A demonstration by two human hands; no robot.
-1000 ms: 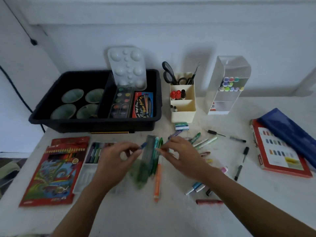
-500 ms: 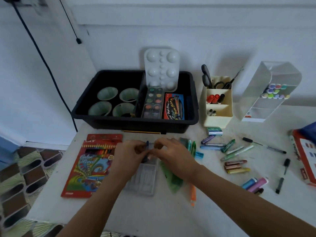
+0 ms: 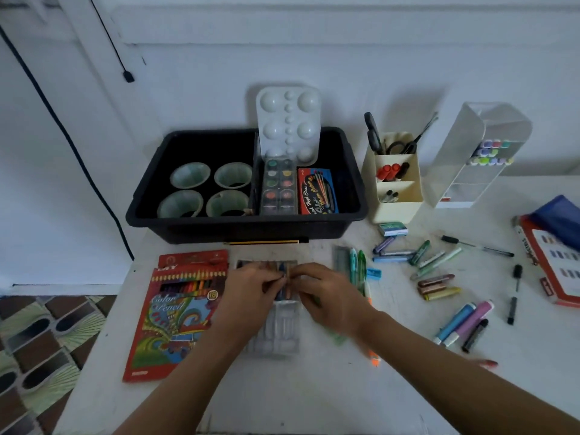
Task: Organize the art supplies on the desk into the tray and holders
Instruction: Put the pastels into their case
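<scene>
The left hand (image 3: 251, 293) and the right hand (image 3: 329, 298) meet above the middle of the desk (image 3: 314, 400). They are over the far end of a clear plastic crayon tray (image 3: 279, 335), which lies flat just beside the colour pencil box (image 3: 179, 312). The fingers of both hands are curled, and their tips pinch a small blue crayon (image 3: 283, 290) between them; because of blur, this name is only probable. Loose crayons (image 3: 436, 285) lie toward the right edge. The black tray (image 3: 244, 229) stands at the back edge, with the cream holder (image 3: 397, 200) just beside its right wall.
</scene>
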